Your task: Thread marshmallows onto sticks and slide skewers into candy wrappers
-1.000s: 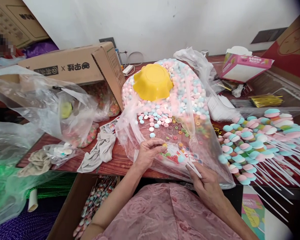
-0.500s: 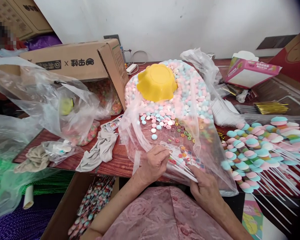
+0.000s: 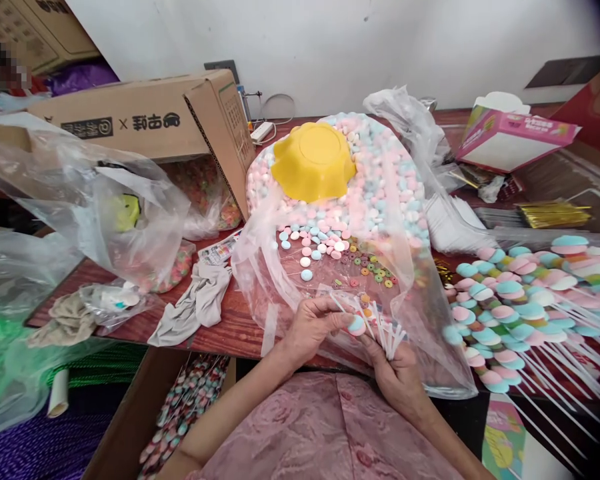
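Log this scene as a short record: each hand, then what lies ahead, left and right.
Left hand: holding a pink-and-blue piece
Right hand: gripping several white sticks
Ahead: yellow bowl, upside down, with pastel pieces around it
Left side: grey cloth on the table; cardboard box farther back
Right side: pile of filled skewers

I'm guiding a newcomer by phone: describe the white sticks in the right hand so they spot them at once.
On the table, find the yellow bowl. Toward the camera and slightly right of it, the right hand holds a small fan of white sticks. Unlike the candy-laden sticks lying farther right, these are gripped in a hand.
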Available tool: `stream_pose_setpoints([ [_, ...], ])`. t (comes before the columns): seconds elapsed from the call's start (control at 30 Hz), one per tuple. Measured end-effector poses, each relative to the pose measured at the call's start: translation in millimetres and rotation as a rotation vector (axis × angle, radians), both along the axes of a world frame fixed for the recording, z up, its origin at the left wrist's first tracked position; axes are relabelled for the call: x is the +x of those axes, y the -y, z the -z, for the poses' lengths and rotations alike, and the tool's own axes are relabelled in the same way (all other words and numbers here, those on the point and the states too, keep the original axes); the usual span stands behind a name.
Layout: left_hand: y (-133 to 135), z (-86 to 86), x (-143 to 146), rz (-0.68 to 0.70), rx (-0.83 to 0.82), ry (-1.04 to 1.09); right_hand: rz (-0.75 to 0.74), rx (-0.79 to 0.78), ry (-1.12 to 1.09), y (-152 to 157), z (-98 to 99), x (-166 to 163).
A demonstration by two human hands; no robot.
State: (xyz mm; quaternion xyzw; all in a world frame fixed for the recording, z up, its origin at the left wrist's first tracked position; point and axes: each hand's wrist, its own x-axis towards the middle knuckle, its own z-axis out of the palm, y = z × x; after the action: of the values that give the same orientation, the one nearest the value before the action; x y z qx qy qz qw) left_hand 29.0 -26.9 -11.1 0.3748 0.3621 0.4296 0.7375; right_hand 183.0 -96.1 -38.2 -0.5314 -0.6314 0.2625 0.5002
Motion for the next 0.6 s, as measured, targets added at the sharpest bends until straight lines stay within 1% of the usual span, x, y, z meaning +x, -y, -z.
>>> stream_pose_setpoints([
  [0.07, 6.4, 1.7, 9.1, 0.015, -0.021, 0.015, 0.012, 0.017, -0.005, 1.1, 1.4, 2.4],
  [0.17, 11.7, 1.9, 17.6, 0.063, 0.032, -0.012, 0.062, 0.014, 0.011, 4.9, 5.9, 12.3],
  [0.23, 7.6, 1.6, 15.4, 0.117, 0.076, -0.056, 0.132, -0.009, 0.016, 7.9, 11.1, 23.8],
  [0.3, -5.2, 1.2, 5.0, 0.131, 0.148, -0.166, 0.2, -0.049, 0.015, 9.8, 17.4, 37.6],
  [0.37, -25.8, 0.1, -11.7, 0.082, 0.308, -0.397, 0.232, -0.102, 0.019, 10.5, 23.6, 50.4],
  [0.43, -49.9, -1.4, -28.8, -0.005, 0.547, -0.741, 0.243, -0.142, 0.008, 10.3, 28.6, 59.6],
  [0.47, -61.3, -2.0, -35.4, -0.024, 0.656, -0.926, 0.249, -0.152, -0.002, 10.1, 30.7, 62.4],
  [0.53, -78.8, -1.6, -42.6, 0.034, 0.785, -1.224, 0.258, -0.152, -0.016, 9.6, 33.9, 65.0],
  [0.6, -86.4, 1.4, -42.8, 0.121, 0.829, -1.403, 0.256, -0.131, -0.004, 9.3, 36.6, 65.4],
])
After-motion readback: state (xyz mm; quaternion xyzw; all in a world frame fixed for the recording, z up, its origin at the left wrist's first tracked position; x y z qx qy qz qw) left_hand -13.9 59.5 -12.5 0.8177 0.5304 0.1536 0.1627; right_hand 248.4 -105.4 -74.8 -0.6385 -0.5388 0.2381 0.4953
